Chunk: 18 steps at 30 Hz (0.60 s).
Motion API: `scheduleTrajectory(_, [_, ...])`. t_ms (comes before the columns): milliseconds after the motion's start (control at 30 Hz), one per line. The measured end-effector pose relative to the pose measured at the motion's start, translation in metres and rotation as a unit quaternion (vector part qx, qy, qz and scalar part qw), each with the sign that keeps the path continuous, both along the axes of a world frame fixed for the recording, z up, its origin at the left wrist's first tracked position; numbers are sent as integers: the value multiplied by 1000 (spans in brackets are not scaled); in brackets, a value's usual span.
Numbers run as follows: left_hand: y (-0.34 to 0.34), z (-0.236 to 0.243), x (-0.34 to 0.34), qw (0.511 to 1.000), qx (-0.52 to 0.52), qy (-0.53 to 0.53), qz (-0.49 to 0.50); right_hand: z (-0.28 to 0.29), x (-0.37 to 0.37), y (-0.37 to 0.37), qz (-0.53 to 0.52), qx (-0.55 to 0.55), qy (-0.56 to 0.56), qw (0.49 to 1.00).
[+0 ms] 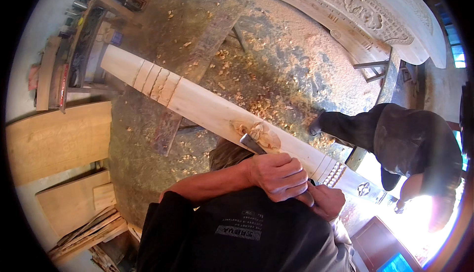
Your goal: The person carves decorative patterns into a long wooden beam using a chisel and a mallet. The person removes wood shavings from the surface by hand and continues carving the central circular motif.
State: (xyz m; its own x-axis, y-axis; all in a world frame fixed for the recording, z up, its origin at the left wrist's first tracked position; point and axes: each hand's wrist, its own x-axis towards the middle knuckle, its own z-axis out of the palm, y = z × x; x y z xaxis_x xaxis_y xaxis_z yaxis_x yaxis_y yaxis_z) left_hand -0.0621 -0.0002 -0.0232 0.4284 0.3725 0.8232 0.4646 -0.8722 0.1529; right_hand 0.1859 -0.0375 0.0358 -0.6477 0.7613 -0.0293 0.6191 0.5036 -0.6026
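Note:
A long, pale wooden beam (212, 111) runs slantwise in front of me, from upper left to lower right. Its left part has carved rings, its right part beaded bands and a small flower-like motif. My left hand (279, 175) is closed around the shank of a wood gouge (253, 144). The metal blade of the gouge points up and left, toward the beam's middle, beside curled wood shavings (264, 135) on the surface. Behind it, close to my body, my right hand (326, 201) is closed on the handle end, which it partly hides.
Another person (410, 136) in dark clothes bends over the beam's right end. A wooden trestle (170, 129) stands under the beam. Large carved panels (355, 13) lie at the far right. A tool bench (81, 30) and leaning boards (59, 141) line the left; shavings litter the floor.

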Motion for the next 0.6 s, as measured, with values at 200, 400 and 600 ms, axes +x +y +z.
scheduleTrajectory(200, [0,13,-1,997,-67,-3,30,-9,-2,1,-14,37,39,998])
scheduleTrajectory(400, [0,13,4,994,-86,-16,66,-12,-2,1,-24,26,54,998])
scheduleTrajectory(600, [0,12,4,988,-95,-45,110,-18,-9,6,6,21,53,998])
